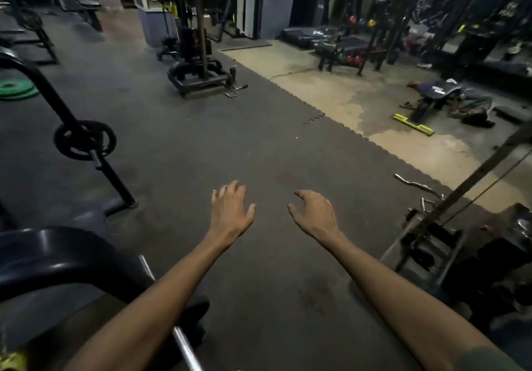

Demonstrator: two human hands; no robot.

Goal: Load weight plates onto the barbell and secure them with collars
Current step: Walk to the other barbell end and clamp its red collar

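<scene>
Dim indoor light, overall low exposure. Dark rubber floor (201,146) absorbs most of it; the bare concrete patch (331,82) at upper right reads brightest. Soft glare streak on the curved black pad (57,255) at lower left and on the chrome bar (187,350) below it. Both forearms evenly lit, no hard shadows under them. Background machines smeared, soft focus, some motion blur. Wide-angle bending and darkening toward the 4 corners.
</scene>
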